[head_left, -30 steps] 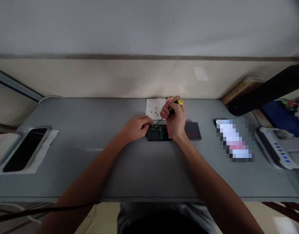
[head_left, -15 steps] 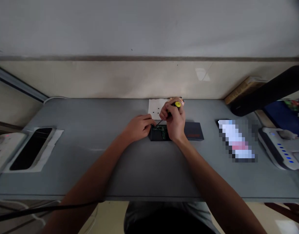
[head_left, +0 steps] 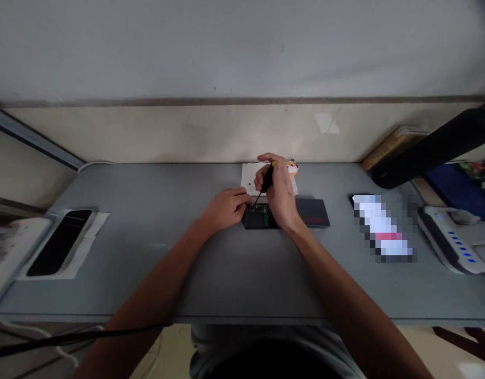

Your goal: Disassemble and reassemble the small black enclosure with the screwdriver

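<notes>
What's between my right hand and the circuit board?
The screwdriver's shaft slants from your right hand down toward the circuit board, in the head view.

Left hand [head_left: 226, 209] could pass leftward (phone [head_left: 61, 242] beyond).

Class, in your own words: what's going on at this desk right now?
A person's right hand grips a screwdriver that slants down toward the green circuit board in an open dark case. The left hand is at the case's far left corner. White paper lies just behind.
</notes>
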The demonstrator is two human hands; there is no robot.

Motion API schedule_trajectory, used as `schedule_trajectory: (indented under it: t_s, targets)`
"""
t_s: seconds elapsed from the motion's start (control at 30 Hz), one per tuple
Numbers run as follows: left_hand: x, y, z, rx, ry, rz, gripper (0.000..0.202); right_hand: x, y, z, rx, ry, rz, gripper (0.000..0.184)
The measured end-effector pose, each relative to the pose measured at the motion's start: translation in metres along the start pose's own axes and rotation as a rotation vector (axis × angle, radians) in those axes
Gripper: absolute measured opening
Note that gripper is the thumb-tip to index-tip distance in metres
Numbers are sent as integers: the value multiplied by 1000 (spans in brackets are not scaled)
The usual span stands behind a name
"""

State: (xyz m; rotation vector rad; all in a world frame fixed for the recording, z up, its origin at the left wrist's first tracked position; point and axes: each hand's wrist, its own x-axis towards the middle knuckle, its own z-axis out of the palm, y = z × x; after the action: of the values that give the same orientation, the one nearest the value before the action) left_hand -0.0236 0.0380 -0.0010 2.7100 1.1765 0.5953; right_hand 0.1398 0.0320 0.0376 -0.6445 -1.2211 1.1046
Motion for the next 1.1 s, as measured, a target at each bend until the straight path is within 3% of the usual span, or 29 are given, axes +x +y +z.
schedule_trajectory:
  t_s: [0.13,0.33,0.6,0.8,0.97,1.1]
  targets:
    - [0,2,-3,29,-11,23,37,4,1,-7,25,10,16,37]
    - [0,1,-2,44,-9,47,37,5,0,-9,5,65,-4,49]
    - [-1,1,-4,33,11,55,38,6,-9,-12,97,22,82,41]
    - [0,0,-3,12,-2,43,40,2,-3,-11,8,20,64,47]
    - [-1,1,-6,3,-25,28,39,3,0,-7,125,15,75,55]
    - [-2,1,-4,-51,2,8,38,4,-3,-8,80,77,85,39]
